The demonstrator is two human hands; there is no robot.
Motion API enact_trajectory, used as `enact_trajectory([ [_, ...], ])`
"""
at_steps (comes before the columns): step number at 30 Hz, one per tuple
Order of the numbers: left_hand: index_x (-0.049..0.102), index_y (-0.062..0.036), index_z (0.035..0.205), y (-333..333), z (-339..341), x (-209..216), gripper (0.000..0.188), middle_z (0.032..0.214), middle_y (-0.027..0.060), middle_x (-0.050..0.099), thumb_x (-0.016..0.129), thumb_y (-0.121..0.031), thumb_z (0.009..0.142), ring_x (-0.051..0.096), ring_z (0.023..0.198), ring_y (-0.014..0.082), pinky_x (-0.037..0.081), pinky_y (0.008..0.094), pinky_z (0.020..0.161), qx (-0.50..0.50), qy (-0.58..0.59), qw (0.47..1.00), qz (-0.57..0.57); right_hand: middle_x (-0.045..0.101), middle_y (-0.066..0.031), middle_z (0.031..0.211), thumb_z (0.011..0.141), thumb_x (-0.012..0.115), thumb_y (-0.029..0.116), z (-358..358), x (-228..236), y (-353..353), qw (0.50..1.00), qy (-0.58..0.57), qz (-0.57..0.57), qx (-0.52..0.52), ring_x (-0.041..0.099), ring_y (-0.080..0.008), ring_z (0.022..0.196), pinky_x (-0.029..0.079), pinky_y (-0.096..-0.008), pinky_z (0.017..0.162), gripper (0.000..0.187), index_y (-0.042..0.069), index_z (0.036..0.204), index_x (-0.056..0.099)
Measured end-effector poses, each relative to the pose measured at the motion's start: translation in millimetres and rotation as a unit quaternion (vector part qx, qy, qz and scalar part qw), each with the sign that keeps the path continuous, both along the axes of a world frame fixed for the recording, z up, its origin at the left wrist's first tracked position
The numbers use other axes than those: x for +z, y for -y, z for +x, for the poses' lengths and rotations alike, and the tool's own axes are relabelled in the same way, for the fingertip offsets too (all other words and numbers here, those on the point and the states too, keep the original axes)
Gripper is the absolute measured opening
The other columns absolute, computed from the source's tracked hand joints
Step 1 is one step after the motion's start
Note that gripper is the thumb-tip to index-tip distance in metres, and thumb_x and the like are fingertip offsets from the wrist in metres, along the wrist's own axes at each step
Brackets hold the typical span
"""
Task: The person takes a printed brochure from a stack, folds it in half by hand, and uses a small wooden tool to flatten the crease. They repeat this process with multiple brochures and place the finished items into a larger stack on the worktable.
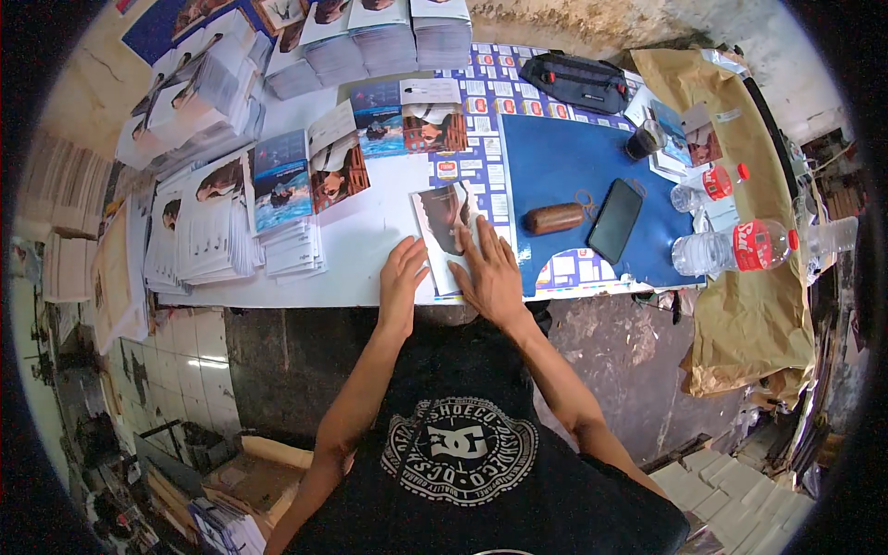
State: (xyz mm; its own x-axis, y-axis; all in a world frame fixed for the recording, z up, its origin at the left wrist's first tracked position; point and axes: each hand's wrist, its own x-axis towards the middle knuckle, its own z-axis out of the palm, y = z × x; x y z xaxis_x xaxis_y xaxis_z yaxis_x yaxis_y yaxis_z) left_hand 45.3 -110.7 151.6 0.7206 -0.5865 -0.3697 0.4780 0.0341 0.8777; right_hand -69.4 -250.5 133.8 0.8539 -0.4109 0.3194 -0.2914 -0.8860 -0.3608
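Note:
A folded printed leaflet [435, 215] with a dark-haired picture on its front lies near the front edge of the table. My right hand [495, 276] rests on its right side, fingers spread and flat. Along its left edge is my left hand [401, 280], fingers stretched out and holding nothing; whether it touches the paper I cannot tell. Unfolded leaflets [281, 180] with blue and brown panels lie on a pile to the left. Another opened sheet [433, 116] lies farther back. Fanned stacks of folded leaflets [217, 222] fill the table's left side.
Tall leaflet stacks [384, 46] stand at the back. On the blue board [555, 157] lie a phone [615, 222] and a brown case [553, 218]. A dark drink cup [646, 141], plastic bottles [731, 250] and a black pouch [578, 83] are at the right. Brown paper [749, 324] hangs over the right edge.

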Motion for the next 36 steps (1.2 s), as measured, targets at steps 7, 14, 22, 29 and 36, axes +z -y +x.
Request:
enact_trajectory([
  [7, 0.039, 0.002, 0.148, 2.6, 0.6, -12.4, 0.058, 0.147, 0.0187, 0.05, 0.06, -0.022, 0.1, 0.049, 0.136, 0.0266, 0.039, 0.0406, 0.113, -0.002, 0.085, 0.996, 0.035, 0.039, -0.027, 0.155, 0.097, 0.06, 0.038, 1.5, -0.1, -0.5, 1.0, -0.005, -0.002, -0.001, 0.044, -0.0408, 0.14, 0.038, -0.0504, 0.112, 0.063, 0.008, 0.15, 0.045],
  [14, 0.049, 0.0002, 0.142, 5.5, 16.1, -17.9, 0.049, 0.146, 0.0186, 0.05, 0.059, -0.012, 0.096, 0.045, 0.136, 0.0389, 0.036, 0.0505, 0.113, -0.162, 0.643, 0.728, 0.175, 0.04, -0.0268, 0.154, 0.096, 0.063, 0.036, 1.1, 0.3, -1.3, 1.0, -0.004, -0.006, -0.004, 0.043, -0.0397, 0.141, 0.037, -0.0486, 0.113, 0.062, 0.007, 0.149, 0.047],
  [22, 0.057, -0.0014, 0.135, 0.6, 15.9, -24.8, 0.04, 0.146, 0.0135, 0.051, 0.058, -0.017, 0.097, 0.044, 0.139, 0.032, 0.034, 0.0509, 0.114, -0.19, 0.687, 0.666, 0.22, 0.038, -0.0261, 0.155, 0.096, 0.063, 0.036, -0.8, 1.1, -3.5, 1.0, -0.015, 0.0, -0.008, 0.044, -0.0399, 0.14, 0.036, -0.0494, 0.114, 0.062, 0.006, 0.148, 0.048],
  [29, 0.058, -0.0024, 0.133, 1.9, 18.8, -23.5, 0.039, 0.147, 0.0119, 0.049, 0.059, -0.018, 0.097, 0.043, 0.139, 0.0298, 0.034, 0.05, 0.113, -0.184, 0.708, 0.645, 0.22, 0.047, -0.027, 0.148, 0.086, 0.074, 0.019, -12.5, 10.8, 20.8, 0.986, 0.128, 0.103, -0.02, 0.049, -0.0424, 0.134, 0.039, -0.0504, 0.111, 0.06, 0.002, 0.14, 0.053],
  [36, 0.057, -0.0031, 0.133, 0.1, 19.0, -22.1, 0.039, 0.147, 0.0121, 0.049, 0.058, -0.017, 0.097, 0.043, 0.139, 0.0297, 0.033, 0.0499, 0.114, -0.194, 0.697, 0.651, 0.228, 0.046, -0.0274, 0.146, 0.082, 0.081, 0.036, -39.7, 35.3, 91.0, 0.977, 0.087, -0.059, -0.185, 0.044, -0.0487, 0.132, 0.038, -0.0561, 0.109, 0.06, 0.003, 0.128, 0.063],
])
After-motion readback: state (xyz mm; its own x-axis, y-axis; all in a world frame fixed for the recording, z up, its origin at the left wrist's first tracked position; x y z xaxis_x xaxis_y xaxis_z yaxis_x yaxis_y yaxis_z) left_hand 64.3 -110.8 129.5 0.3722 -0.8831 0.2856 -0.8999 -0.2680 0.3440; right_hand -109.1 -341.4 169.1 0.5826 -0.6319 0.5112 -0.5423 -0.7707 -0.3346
